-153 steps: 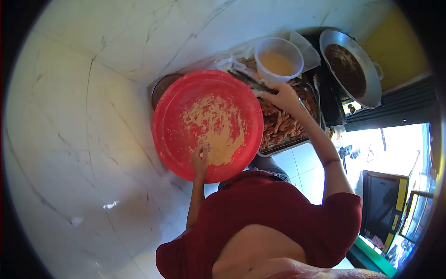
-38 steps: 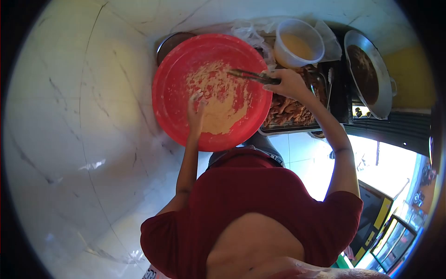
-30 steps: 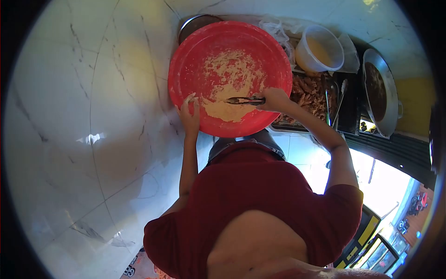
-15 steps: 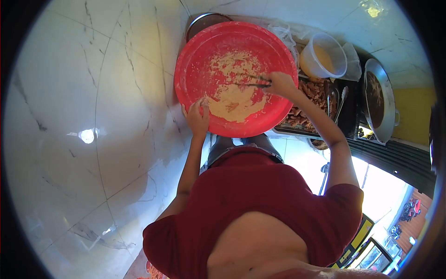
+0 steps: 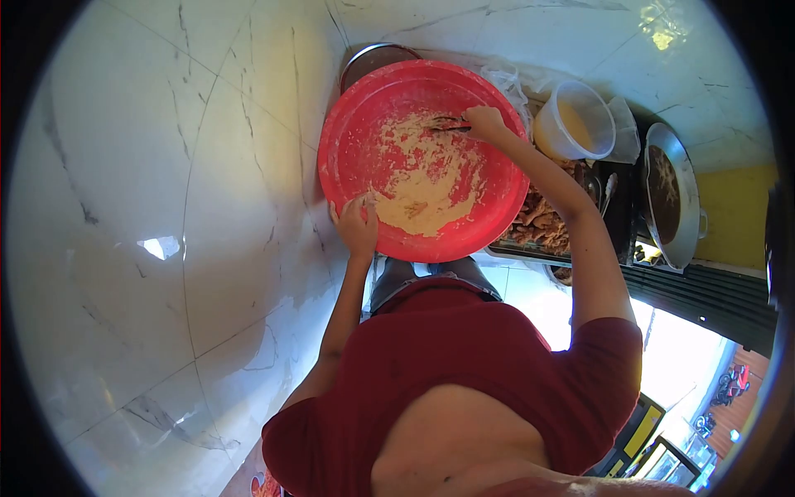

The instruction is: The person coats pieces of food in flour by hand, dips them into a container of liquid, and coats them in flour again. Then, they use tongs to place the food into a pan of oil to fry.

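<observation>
Beside the round red plastic basin (image 5: pixel 348 157) of pale batter, I see a white tub (image 5: pixel 574 121), tray of fried pieces (image 5: pixel 542 219) and wok (image 5: pixel 669 195) (crowding right). Left hand (image 5: pixel 358 225) grips the rim; right hand (image 5: pixel 486 123) clasps metal tongs (image 5: pixel 445 124).

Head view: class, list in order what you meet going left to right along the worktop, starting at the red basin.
red basin → white tub of batter → dark wok

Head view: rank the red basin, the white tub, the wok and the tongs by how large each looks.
1. red basin
2. wok, though the fisheye edge squeezes it, so its size is unsure
3. white tub
4. tongs, mostly hidden in the right hand
</observation>
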`<state>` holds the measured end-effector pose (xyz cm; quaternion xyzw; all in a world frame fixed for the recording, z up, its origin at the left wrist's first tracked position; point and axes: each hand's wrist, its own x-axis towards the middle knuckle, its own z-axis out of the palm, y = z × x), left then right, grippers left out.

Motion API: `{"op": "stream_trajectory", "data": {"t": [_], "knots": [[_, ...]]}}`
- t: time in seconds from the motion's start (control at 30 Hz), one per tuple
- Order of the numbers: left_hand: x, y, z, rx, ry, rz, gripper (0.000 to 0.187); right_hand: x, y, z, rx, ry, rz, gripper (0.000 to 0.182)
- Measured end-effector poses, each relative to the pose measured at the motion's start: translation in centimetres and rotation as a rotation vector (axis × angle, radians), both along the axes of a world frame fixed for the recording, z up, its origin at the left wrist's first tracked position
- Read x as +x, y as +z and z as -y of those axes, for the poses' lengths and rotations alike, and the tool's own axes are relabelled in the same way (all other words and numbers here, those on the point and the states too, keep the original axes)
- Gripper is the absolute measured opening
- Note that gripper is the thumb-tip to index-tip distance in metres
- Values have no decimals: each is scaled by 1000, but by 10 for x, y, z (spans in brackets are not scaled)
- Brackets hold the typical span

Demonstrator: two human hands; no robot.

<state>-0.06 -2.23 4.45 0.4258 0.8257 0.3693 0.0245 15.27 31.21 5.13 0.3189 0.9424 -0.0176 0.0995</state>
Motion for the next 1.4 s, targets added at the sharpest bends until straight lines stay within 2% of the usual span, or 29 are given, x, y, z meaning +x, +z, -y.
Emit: {"op": "stream_trajectory", "data": {"t": [0.17,0.23,0.33,0.43,0.53,0.63,0.73,0.83,0.93,1.03,1.13,1.23,1.33,1.4], "knots": [[-1,-3,1,-1,-8,9,26,5,-16,2,-40,-10,-26,24],[-2,-6,1,-5,-9,-7,26,9,3,12,-52,-4,-45,26],[-3,-7,1,-27,-5,-6,26,16,36,28,-85,-133,-254,32],[-2,-6,0,-40,16,-6,26,24,57,65,-243,-68,-153,38],[-2,-5,-2,-45,25,-30,26,39,34,73,-265,-29,-216,37],[2,2,-4,-14,22,-48,27,48,42,64,-212,-233,-378,34],[1,-1,-4,-101,-3,-70,28,62,58,83,-344,-178,-261,38],[0,2,-10,-143,-2,-18,29,91,68,81,-284,-164,-431,45],[9,10,-30,-116,-36,68,28,127,90,62,-263,-248,-682,47],[20,-5,-70,-94,-227,293,25,173,142,26,-366,-563,-666,50],[59,5,-124,11,-460,381,27,219,168,-9,-78,-827,-427,51],[107,33,-178,101,-664,398,22,250,166,-34,11,-907,-290,47],[144,34,-228,167,-820,405,20,256,151,-55,-7,-892,-178,44],[167,38,-255,211,-842,298,21,253,130,-74,-21,-841,-102,41]]}}
